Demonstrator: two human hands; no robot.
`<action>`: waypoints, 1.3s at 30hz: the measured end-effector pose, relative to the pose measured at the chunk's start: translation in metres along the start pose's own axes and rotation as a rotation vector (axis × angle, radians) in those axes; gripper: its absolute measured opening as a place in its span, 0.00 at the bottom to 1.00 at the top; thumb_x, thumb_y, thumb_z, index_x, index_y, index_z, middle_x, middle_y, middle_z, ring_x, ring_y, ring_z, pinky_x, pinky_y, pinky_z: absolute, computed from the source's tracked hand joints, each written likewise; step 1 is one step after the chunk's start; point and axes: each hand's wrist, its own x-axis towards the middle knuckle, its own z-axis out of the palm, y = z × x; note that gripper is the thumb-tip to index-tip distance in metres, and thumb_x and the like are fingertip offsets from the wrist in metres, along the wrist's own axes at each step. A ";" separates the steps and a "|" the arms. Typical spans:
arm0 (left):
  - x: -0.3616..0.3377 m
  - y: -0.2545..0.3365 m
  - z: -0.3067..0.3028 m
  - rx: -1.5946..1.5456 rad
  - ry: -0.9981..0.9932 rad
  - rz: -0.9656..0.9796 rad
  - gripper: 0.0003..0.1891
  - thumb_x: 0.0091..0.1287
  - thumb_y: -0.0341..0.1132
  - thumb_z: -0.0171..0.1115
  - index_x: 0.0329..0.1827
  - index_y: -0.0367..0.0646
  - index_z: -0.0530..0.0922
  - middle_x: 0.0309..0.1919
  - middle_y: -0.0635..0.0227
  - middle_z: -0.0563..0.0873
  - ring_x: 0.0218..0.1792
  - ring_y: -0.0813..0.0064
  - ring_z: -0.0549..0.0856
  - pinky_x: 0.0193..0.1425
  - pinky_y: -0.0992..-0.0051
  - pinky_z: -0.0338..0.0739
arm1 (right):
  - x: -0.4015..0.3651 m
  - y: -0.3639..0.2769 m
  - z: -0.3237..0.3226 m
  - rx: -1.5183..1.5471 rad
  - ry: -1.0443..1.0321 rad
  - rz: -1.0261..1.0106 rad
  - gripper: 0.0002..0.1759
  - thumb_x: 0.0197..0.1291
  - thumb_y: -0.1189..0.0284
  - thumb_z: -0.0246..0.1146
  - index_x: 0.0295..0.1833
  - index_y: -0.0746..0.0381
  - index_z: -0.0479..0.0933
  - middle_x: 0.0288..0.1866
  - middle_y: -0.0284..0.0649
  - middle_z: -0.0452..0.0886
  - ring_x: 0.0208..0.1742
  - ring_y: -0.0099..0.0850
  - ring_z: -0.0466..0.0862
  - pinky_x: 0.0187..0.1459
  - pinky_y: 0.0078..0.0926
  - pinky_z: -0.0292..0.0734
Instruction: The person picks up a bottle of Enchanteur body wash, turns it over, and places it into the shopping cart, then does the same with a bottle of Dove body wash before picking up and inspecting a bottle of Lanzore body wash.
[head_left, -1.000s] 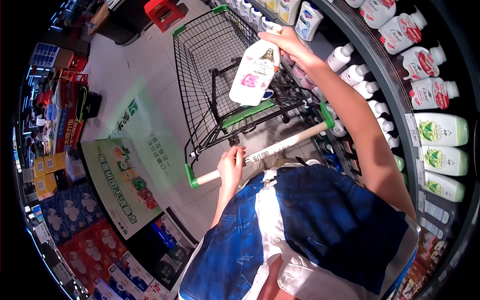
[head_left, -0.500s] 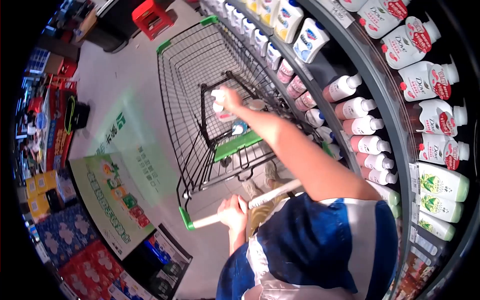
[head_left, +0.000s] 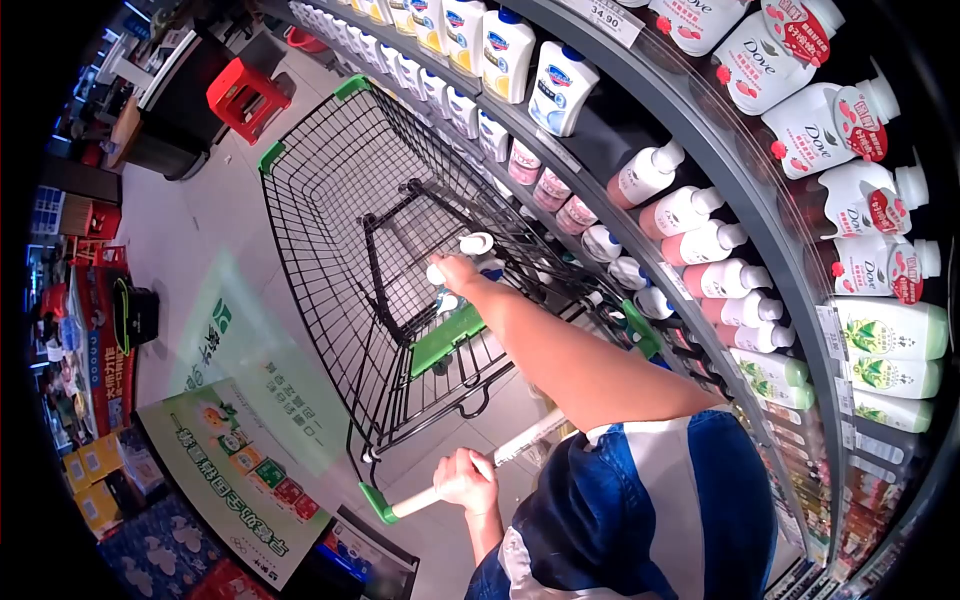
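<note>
Head view: cart [head_left: 310, 220], floor [head_left: 200, 230] perhaps tiled.

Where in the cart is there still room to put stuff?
The big front basket is bare, between its wire walls and the seat frame. By the green flap it is crowded: the right hand holds a bottle there.

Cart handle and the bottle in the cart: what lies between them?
Head view: the green seat flap and the cart's black wire back lie between handle and bottle.
</note>
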 end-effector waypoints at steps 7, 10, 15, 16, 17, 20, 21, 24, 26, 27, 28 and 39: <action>-0.001 -0.004 -0.003 -0.015 0.022 0.060 0.12 0.58 0.31 0.55 0.17 0.44 0.66 0.14 0.61 0.72 0.18 0.57 0.72 0.26 0.60 0.66 | -0.027 -0.030 -0.038 -0.115 -0.256 0.026 0.29 0.57 0.71 0.61 0.66 0.60 0.65 0.56 0.49 0.79 0.59 0.46 0.78 0.57 0.40 0.76; -0.002 -0.007 -0.005 -0.009 0.043 0.100 0.13 0.60 0.31 0.56 0.18 0.44 0.68 0.14 0.62 0.73 0.18 0.59 0.73 0.25 0.61 0.68 | -0.036 -0.043 -0.060 -0.127 -0.233 -0.079 0.32 0.54 0.71 0.61 0.68 0.59 0.67 0.58 0.49 0.79 0.58 0.46 0.79 0.58 0.39 0.75; -0.003 -0.013 -0.009 0.075 0.034 0.164 0.12 0.64 0.39 0.57 0.23 0.46 0.74 0.18 0.63 0.79 0.22 0.59 0.79 0.30 0.62 0.73 | -0.107 -0.060 -0.108 -0.031 -0.135 -0.294 0.26 0.53 0.69 0.61 0.61 0.59 0.74 0.54 0.51 0.81 0.54 0.44 0.81 0.55 0.38 0.76; -0.003 -0.015 -0.007 0.074 0.020 0.150 0.14 0.65 0.40 0.56 0.22 0.46 0.75 0.18 0.62 0.79 0.22 0.58 0.80 0.29 0.61 0.74 | -0.143 -0.070 -0.122 -0.031 -0.040 -0.304 0.22 0.55 0.68 0.61 0.57 0.58 0.76 0.49 0.49 0.82 0.51 0.44 0.83 0.52 0.38 0.77; -0.004 -0.017 -0.005 0.074 0.006 0.137 0.15 0.66 0.42 0.55 0.22 0.45 0.75 0.17 0.61 0.80 0.22 0.57 0.80 0.29 0.61 0.74 | -0.185 -0.081 -0.139 -0.030 0.056 -0.313 0.18 0.57 0.66 0.61 0.54 0.58 0.77 0.45 0.47 0.84 0.47 0.44 0.84 0.49 0.38 0.78; -0.006 -0.020 -0.003 0.035 -0.062 0.081 0.19 0.69 0.46 0.52 0.23 0.46 0.78 0.19 0.58 0.82 0.23 0.54 0.83 0.28 0.59 0.75 | -0.299 -0.081 -0.146 0.012 0.453 -0.403 0.13 0.60 0.64 0.58 0.47 0.58 0.79 0.38 0.43 0.85 0.43 0.44 0.84 0.47 0.41 0.78; -0.007 -0.023 0.000 0.056 -0.085 0.065 0.19 0.69 0.47 0.51 0.24 0.47 0.79 0.19 0.58 0.83 0.24 0.53 0.83 0.29 0.58 0.76 | -0.330 -0.075 -0.144 -0.021 0.530 -0.371 0.12 0.61 0.64 0.57 0.45 0.58 0.79 0.37 0.42 0.85 0.42 0.43 0.85 0.47 0.42 0.78; -0.011 -0.028 0.001 0.075 -0.090 0.050 0.20 0.70 0.50 0.48 0.26 0.48 0.80 0.19 0.59 0.83 0.25 0.53 0.84 0.30 0.57 0.76 | -0.373 -0.033 -0.121 -0.331 0.623 -0.312 0.12 0.62 0.62 0.56 0.30 0.55 0.78 0.28 0.36 0.83 0.32 0.36 0.83 0.41 0.36 0.72; -0.014 -0.033 0.003 0.091 -0.119 0.021 0.20 0.70 0.50 0.47 0.28 0.50 0.82 0.20 0.59 0.84 0.25 0.54 0.84 0.31 0.57 0.77 | -0.388 -0.035 -0.111 -0.420 0.780 -0.323 0.14 0.62 0.64 0.55 0.25 0.53 0.77 0.22 0.34 0.80 0.27 0.34 0.82 0.41 0.32 0.68; -0.017 -0.035 0.006 0.109 -0.092 0.029 0.21 0.70 0.51 0.47 0.28 0.50 0.82 0.20 0.60 0.84 0.25 0.54 0.84 0.31 0.57 0.77 | -0.388 -0.038 -0.109 -0.466 0.784 -0.283 0.15 0.62 0.63 0.54 0.24 0.52 0.78 0.20 0.34 0.80 0.27 0.34 0.82 0.42 0.32 0.67; -0.020 -0.037 0.008 0.098 -0.072 0.031 0.21 0.70 0.51 0.47 0.28 0.51 0.83 0.20 0.61 0.84 0.25 0.55 0.85 0.31 0.57 0.78 | -0.380 -0.042 -0.104 -0.354 0.693 -0.090 0.18 0.61 0.60 0.54 0.21 0.52 0.79 0.19 0.34 0.81 0.26 0.33 0.83 0.43 0.34 0.66; -0.084 -0.027 -0.002 0.110 -0.075 -0.029 0.24 0.71 0.53 0.43 0.30 0.51 0.84 0.13 0.70 0.82 0.20 0.62 0.84 0.30 0.62 0.78 | -0.428 -0.044 -0.077 -0.330 0.747 0.013 0.20 0.60 0.58 0.54 0.19 0.54 0.78 0.17 0.37 0.80 0.23 0.34 0.81 0.41 0.35 0.64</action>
